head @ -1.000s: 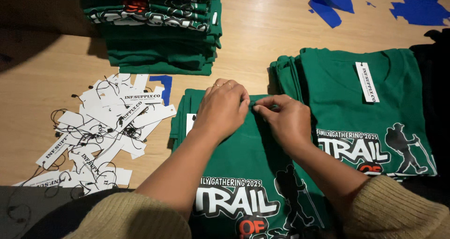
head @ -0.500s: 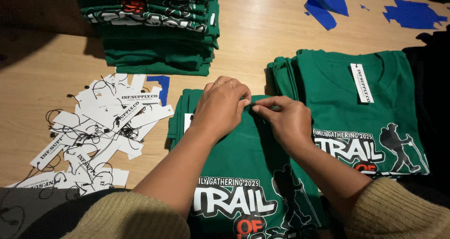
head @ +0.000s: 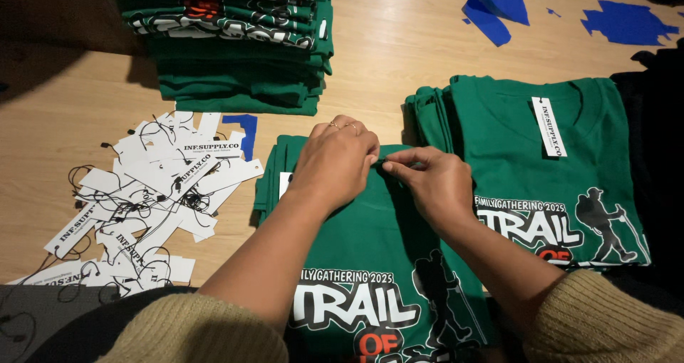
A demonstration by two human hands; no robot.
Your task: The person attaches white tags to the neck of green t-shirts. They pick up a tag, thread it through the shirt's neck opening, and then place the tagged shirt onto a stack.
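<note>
My left hand (head: 335,162) and right hand (head: 427,181) pinch together at the collar of the green shirt (head: 370,263), fingers closed on a small dark thing (head: 380,164).

The person wears a thick, ribbed knit sweater in beige, its sleeves pushed up on both forearms, and the left hand (head: 335,160) carries thin rings on two fingers.

Garment packing workshop — stacks of folded green printed T-shirts (head: 235,42), loose white hang tags (head: 153,185), wooden table (head: 399,56)
</note>
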